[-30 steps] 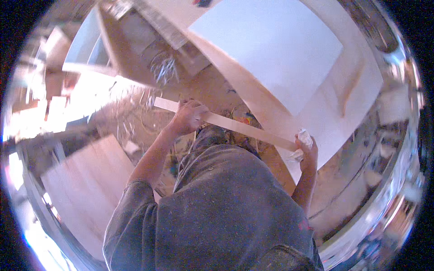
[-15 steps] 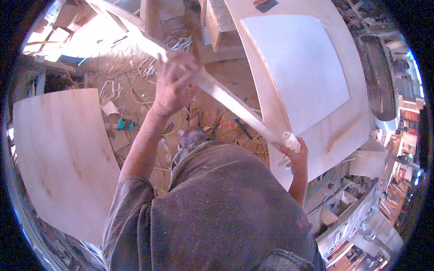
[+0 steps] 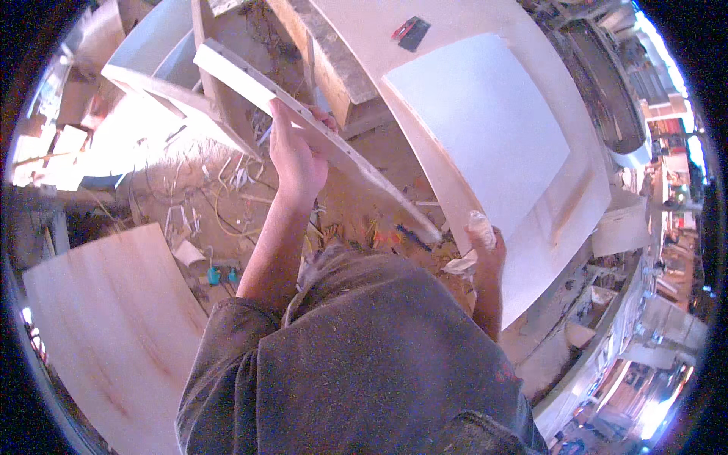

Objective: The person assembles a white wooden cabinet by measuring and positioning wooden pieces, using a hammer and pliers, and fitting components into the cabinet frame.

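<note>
My left hand [image 3: 299,155] is closed around a long, narrow wooden board [image 3: 364,176], thumb on the near face and fingers over the far edge. The board slants from upper left down to the right, its lower end just left of my right hand [image 3: 489,256]. In that right hand I grip a crumpled whitish wad [image 3: 479,229], cloth or paper, with a loose flap hanging below. Beside it, a white rectangular panel [image 3: 485,121] lies on a larger pale board [image 3: 523,292].
A dark, red-edged flat object [image 3: 412,34] lies at the pale board's far end. A plywood sheet [image 3: 106,334] stands at left, near small turquoise pieces [image 3: 214,275]. Wood scraps and cords litter the floor. A wooden frame [image 3: 163,92] is at the upper left.
The narrow board has turned, and its lower end has come away from my right hand. That hand with the wad sits slightly lower. The whole view has shifted.
</note>
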`<state>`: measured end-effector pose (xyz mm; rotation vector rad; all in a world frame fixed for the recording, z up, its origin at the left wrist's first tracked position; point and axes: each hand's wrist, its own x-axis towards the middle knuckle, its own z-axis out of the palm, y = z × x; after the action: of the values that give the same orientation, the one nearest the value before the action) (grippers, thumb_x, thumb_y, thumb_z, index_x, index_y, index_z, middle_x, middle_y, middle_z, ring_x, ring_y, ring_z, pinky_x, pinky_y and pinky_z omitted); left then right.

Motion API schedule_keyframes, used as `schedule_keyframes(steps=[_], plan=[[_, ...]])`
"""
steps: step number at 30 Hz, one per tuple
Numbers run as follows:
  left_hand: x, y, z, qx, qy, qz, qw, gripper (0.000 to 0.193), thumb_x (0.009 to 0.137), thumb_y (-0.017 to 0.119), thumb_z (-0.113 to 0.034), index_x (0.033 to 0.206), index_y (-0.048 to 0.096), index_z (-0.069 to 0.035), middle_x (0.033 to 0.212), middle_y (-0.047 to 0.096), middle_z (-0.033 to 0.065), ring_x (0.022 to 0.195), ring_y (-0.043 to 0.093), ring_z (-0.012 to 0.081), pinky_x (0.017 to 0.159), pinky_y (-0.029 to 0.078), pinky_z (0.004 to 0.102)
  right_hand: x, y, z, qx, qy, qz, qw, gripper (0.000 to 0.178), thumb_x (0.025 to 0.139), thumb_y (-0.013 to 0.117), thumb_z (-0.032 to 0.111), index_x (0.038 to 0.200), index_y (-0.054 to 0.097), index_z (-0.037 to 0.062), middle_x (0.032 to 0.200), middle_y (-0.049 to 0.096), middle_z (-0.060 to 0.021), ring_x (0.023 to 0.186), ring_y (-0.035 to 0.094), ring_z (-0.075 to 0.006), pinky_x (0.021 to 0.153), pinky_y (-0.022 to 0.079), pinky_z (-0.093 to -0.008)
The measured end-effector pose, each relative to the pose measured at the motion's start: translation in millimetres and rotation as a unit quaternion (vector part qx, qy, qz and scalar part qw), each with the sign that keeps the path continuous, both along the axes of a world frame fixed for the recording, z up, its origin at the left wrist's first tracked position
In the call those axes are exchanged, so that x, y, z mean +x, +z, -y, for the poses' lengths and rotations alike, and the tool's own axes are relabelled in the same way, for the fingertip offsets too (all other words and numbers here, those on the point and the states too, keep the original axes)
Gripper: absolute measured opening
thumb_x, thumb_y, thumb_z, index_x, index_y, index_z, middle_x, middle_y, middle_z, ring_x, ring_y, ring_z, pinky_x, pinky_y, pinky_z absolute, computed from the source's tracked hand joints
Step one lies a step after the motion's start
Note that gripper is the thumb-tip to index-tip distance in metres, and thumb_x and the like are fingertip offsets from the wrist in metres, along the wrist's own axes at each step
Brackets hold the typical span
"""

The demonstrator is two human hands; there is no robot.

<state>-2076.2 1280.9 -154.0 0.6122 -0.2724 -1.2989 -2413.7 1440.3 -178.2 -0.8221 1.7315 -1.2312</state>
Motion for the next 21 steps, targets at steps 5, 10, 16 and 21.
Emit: schedule_keyframes(steps=[5, 10, 16, 21], plan=[[-10.1, -4.9, 19.9, 0.004, -0.209, 0.288, 0.935, 0.034, 0.104, 0.05, -0.038, 0.107, 0.058, -0.005, 0.077, 0.056, 0.0, 0.063, 0.054, 0.0105, 0.056, 0.044, 0.027, 2.9, 36.4, 55.9, -0.044, 0.06, -0.083, 0.994, 0.032, 0.086, 0.075, 0.023, 0.108, 0.063, 0.0025, 0.093, 0.069, -0.0052, 0.072, 0.063, -0.0105, 0.06, 0.051, -0.0263], [-33.3, -3.7, 30.4, -0.052, -0.283, 0.409, 0.866, 0.034, 0.104, 0.052, -0.039, 0.104, 0.061, -0.006, 0.078, 0.061, 0.0018, 0.065, 0.058, 0.0125, 0.057, 0.046, 0.0277, 45.5, 114.5, 112.4, -0.123, 0.075, -0.161, 0.976, 0.031, 0.088, 0.074, 0.016, 0.116, 0.068, 0.0029, 0.095, 0.069, -0.0043, 0.076, 0.064, -0.0094, 0.062, 0.054, -0.0253], [-45.9, -4.2, 40.3, -0.075, -0.364, 0.328, 0.868, 0.034, 0.104, 0.052, -0.037, 0.108, 0.064, -0.005, 0.071, 0.053, -0.0067, 0.061, 0.047, 0.0045, 0.053, 0.036, 0.0224, 73.1, 168.1, 146.6, -0.181, 0.065, -0.085, 0.978, 0.031, 0.088, 0.073, 0.013, 0.118, 0.071, 0.0043, 0.093, 0.071, -0.0037, 0.069, 0.061, -0.0076, 0.059, 0.05, -0.0216], [-58.0, 5.5, 34.8, -0.064, -0.374, 0.347, 0.858, 0.032, 0.104, 0.053, -0.034, 0.11, 0.064, -0.004, 0.073, 0.052, -0.0082, 0.064, 0.045, 0.0021, 0.056, 0.035, 0.0215, 74.5, 171.3, 165.5, -0.226, 0.036, -0.128, 0.965, 0.028, 0.085, 0.077, 0.015, 0.11, 0.073, 0.0023, 0.087, 0.072, -0.0039, 0.065, 0.06, -0.0071, 0.058, 0.049, -0.0221]])
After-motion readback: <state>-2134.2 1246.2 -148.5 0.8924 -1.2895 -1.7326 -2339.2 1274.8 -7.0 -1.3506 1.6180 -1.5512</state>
